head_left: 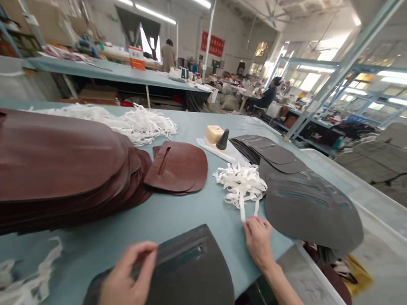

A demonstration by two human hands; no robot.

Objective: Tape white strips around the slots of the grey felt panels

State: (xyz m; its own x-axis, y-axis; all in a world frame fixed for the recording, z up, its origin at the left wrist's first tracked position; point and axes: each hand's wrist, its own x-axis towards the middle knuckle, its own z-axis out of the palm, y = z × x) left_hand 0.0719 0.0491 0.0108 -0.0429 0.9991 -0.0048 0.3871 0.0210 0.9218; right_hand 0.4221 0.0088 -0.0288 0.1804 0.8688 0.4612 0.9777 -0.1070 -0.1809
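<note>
1. Two bare hands showed in the head view, above a table [215, 238] with a smooth blue-green covering.
2. The right hand [259, 238] pinched a white strip [243, 209] between thumb and fingertips, just right of the dark panel; the strip's long axis ran from its tangled heap [241, 180] down toward the person.
3. The left hand [128, 279], blurred, curled thumb and fingers at the dark panel's slotted side; I could not tell whether it gripped the edge.
4. The dark panel [192, 280] lay at the table's near side, smooth and leather-like, its straight edge and narrow slot [186, 255] slanting from lower left to upper right, its rounded corner facing right.
5. Brown panels [51, 157], glossy and round-ended, lay stacked at left, their rounded ends pointing right; matte grey panels [313, 210] overlapped at right.
6. Beyond the heap stood a pale, squarish block [214, 134] beside a black cone [222, 140].
</note>
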